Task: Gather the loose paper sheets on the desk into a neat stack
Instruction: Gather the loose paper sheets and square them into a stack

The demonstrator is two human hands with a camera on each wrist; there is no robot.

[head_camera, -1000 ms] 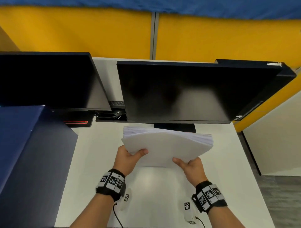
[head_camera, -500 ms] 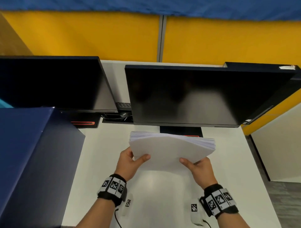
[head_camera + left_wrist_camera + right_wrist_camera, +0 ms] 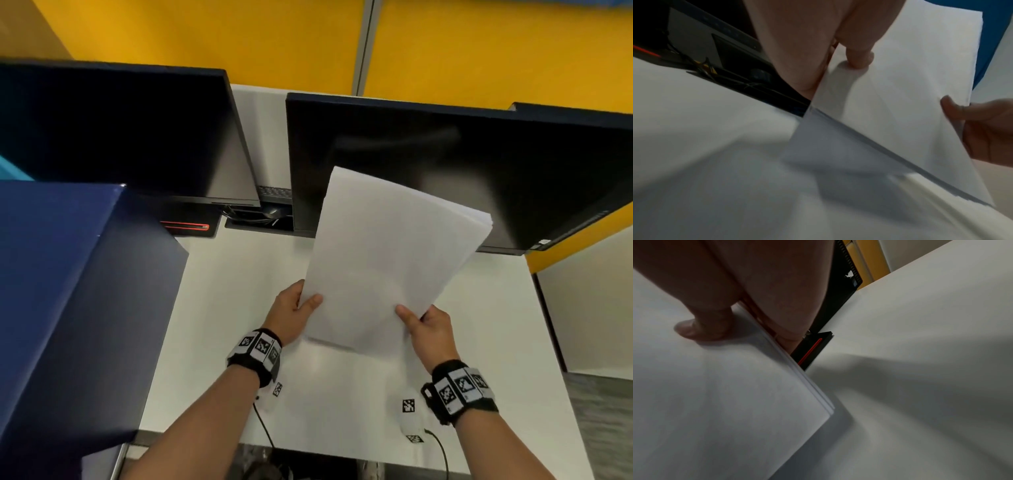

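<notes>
I see left hand point(image 3: 291, 310) and right hand point(image 3: 428, 327) pinching the white paper sheaf point(image 3: 383, 260); I advise tapping its lower edge squarely on the white desk point(image 3: 222, 284)

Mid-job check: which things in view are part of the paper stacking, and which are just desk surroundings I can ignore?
Part of the job:
- paper stack, held up on edge
- left hand, gripping its left edge
- right hand, gripping its right edge
- white desk, beneath the stack

Just surroundings:
- left monitor
- right monitor
- blue box
- yellow partition
</notes>
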